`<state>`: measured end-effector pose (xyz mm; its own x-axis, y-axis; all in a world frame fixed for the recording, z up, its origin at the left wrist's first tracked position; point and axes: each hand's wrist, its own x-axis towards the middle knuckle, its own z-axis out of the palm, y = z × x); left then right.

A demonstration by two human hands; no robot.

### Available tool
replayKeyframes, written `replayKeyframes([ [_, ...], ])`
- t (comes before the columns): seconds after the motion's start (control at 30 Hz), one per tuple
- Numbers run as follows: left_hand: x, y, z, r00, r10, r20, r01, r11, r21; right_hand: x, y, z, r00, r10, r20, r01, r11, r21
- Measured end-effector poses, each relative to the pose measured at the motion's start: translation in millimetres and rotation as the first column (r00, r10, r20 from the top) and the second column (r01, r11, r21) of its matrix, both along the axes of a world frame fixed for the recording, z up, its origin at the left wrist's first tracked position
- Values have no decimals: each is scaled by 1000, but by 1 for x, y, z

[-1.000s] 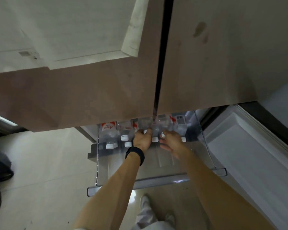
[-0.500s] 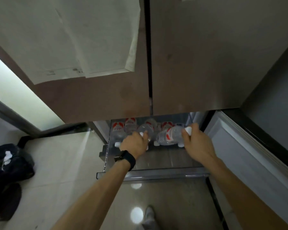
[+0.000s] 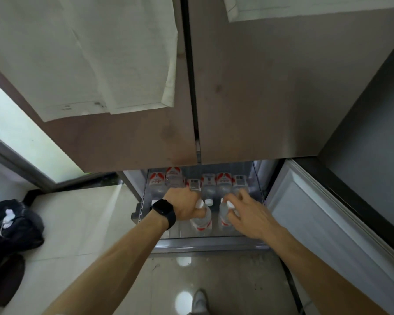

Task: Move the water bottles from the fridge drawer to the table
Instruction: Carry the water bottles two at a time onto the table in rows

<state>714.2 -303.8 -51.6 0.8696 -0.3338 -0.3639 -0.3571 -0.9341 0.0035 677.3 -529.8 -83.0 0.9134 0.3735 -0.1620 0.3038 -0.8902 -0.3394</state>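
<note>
Your left hand (image 3: 184, 204) and right hand (image 3: 248, 212) each have fingers closed around an upright bottle neck near the drawer's (image 3: 210, 244) front edge, so lift straight up.

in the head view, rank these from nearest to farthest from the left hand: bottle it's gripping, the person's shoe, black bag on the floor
1. The bottle in the left hand, held by its neck over the fridge drawer.
2. The shoe, below on the tiled floor near the frame's bottom edge.
3. The black bag, far left on the floor.

Dim, soft focus, glare on floor (image 3: 182, 260)
</note>
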Motion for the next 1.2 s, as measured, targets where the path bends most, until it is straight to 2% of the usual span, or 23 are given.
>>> replayKeyframes([
  [0.13, -5, 5, -12, 1000, -6, 5, 7, 995, -96, -2, 2, -12, 996, -81, -42, 88, 974, 209],
  [0.2, -13, 10, -19, 998, 65, -7, -65, 975, -214, -4, 4, -19, 990, -131, -42, 137, 963, 233],
  [0.27, -24, 14, -32, 984, 162, -78, -179, 919, -350, -8, 9, -28, 979, -199, -47, 204, 944, 260],
  [0.33, -35, 16, -49, 953, 231, -195, -296, 841, -452, -12, 15, -38, 963, -253, -89, 268, 890, 370],
  [0.43, -46, 13, -70, 893, 314, -324, -446, 719, -533, -13, 23, -47, 924, -340, -175, 381, 792, 477],
  [0.53, -45, 8, -78, 884, 338, -322, -463, 717, -520, -10, 26, -53, 914, -370, -164, 404, 801, 442],
  [0.67, -30, 6, -83, 927, 298, -227, -374, 737, -563, -6, 22, -58, 896, -357, -264, 440, 794, 419],
  [0.8, -19, 10, -82, 928, 247, -279, -373, 655, -657, -1, 23, -62, 875, -382, -299, 479, 777, 409],
  [1.03, -16, 4, -96, 956, 212, -203, -293, 733, -615, 17, 28, -95, 817, -457, -351, 536, 826, 171],
  [1.13, -10, 6, -87, 957, 209, -199, -288, 726, -624, 12, 32, -80, 831, -469, -301, 537, 817, 210],
  [1.2, -6, 9, -82, 947, 224, -231, -321, 705, -633, 6, 32, -62, 818, -479, -317, 565, 773, 288],
])
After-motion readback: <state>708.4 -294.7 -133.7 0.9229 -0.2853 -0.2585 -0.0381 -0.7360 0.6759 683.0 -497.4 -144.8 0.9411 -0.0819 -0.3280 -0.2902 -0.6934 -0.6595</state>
